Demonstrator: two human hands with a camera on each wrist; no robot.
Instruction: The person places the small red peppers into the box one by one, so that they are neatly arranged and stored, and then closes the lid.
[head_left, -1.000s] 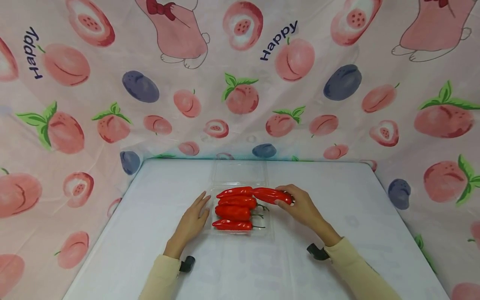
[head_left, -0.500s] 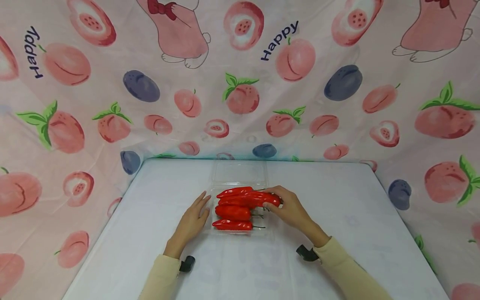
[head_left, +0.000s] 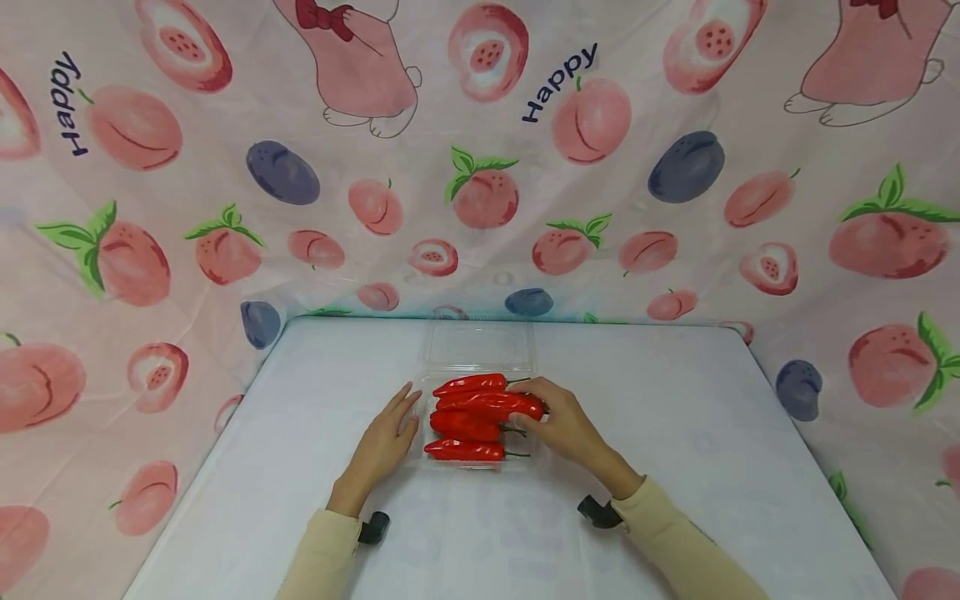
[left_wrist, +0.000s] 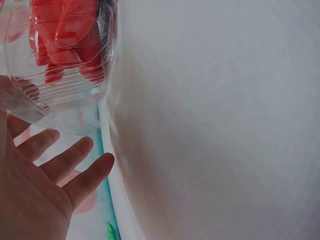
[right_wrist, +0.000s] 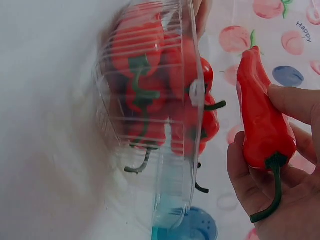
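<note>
My right hand [head_left: 558,425] grips a shiny red chili pepper [right_wrist: 262,115] by its stem end, thumb on one side and fingers on the other. Its green stem curves down past the palm, and its tip points left over a clear plastic clamshell box [right_wrist: 194,65]. Inside lie several more red peppers [head_left: 467,451] in stacked layers, their stems toward the right. My left hand [head_left: 382,446] rests at the box's left side with fingers spread, and in the left wrist view the thumb side is at the plastic wall [left_wrist: 65,95].
The box's clear lid [head_left: 480,343] lies folded back, away from me. A white cloth covers the table [head_left: 675,400]. Behind and at both sides hangs a pink curtain [head_left: 420,167] printed with peaches. Black wrist mounts [head_left: 600,512] stick out near both cuffs.
My right hand has moved left with the pepper, from the box's right side to over the top row of peppers. The left hand has stayed in place.
</note>
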